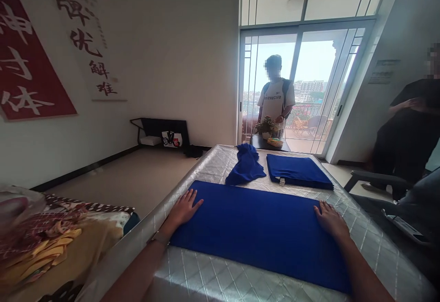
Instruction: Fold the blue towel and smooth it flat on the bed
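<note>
A long blue cloth (256,228) lies spread flat across a silver quilted mattress (206,169). My left hand (184,208) rests flat on the cloth's left end, fingers stretched out. My right hand (330,219) lies flat on the cloth's right end, fingers stretched out too. Neither hand grips anything. Beyond the spread cloth sit a crumpled blue cloth (245,164) and a neatly folded blue cloth (297,171).
A person in a white T-shirt (276,98) stands at the glass balcony door behind a small dark table with a plant (266,128). Another person in black (409,132) sits at the right. Patterned fabrics (51,242) are piled at the left. Bare floor lies left of the mattress.
</note>
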A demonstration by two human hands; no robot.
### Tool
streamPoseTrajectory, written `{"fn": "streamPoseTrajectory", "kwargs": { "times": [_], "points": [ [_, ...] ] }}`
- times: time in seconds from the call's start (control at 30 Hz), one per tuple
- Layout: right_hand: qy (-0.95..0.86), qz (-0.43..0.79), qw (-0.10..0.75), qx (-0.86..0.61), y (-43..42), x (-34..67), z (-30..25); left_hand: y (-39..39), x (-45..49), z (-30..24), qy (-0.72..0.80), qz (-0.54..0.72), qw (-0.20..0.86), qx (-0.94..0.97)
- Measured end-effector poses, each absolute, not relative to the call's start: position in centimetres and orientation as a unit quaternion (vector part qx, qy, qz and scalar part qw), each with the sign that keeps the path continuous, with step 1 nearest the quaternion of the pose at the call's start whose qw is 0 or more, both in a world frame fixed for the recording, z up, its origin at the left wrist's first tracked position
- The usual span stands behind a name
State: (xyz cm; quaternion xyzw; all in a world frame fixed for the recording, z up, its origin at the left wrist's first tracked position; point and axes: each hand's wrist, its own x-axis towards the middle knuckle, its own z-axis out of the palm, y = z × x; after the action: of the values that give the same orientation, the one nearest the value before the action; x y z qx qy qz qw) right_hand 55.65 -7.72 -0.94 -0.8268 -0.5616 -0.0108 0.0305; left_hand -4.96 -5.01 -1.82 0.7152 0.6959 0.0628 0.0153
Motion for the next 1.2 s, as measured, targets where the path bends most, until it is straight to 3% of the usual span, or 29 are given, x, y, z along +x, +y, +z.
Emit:
{"fn": "streamPoseTrajectory", "kwargs": {
  "times": [0.17, 0.3, 0.47, 0.6, 0.77, 1.07, 1.2],
  "points": [
    [-0.573, -0.1, 0.022, -0.813, -8.6, 53.0, 0.8, -5.1, -4.2, -1.5, 0.698, 0.062, 0.018, 0.713],
    [-0.648, -0.125, 0.031, -0.751, -9.1, 45.4, 2.6, -5.1, -4.2, -1.5, 0.698, 0.07, 0.022, 0.712],
    [-0.76, -0.011, 0.07, -0.646, -9.8, 33.6, 2.4, -5.1, -4.2, -1.8, 0.695, 0.077, 0.013, 0.715],
    [-0.771, 0.067, 0.057, -0.63, -10.5, 30.5, 0.9, -5.0, -4.4, -2.1, 0.694, 0.093, 0.011, 0.714],
    [-0.735, 0.053, 0.03, -0.676, -10.9, 35.6, 0.0, -5.0, -4.4, -2.3, 0.693, 0.097, 0.006, 0.714],
    [-0.612, -0.01, -0.004, -0.791, -13.5, 55.0, -2.9, -5.2, -4.1, -1.6, 0.698, 0.069, 0.015, 0.713],
    [-0.58, -0.008, 0.007, -0.815, -14.2, 56.7, -2.5, -5.7, -3.9, -1.2, 0.703, 0.075, -0.021, 0.707]
  ]
}}
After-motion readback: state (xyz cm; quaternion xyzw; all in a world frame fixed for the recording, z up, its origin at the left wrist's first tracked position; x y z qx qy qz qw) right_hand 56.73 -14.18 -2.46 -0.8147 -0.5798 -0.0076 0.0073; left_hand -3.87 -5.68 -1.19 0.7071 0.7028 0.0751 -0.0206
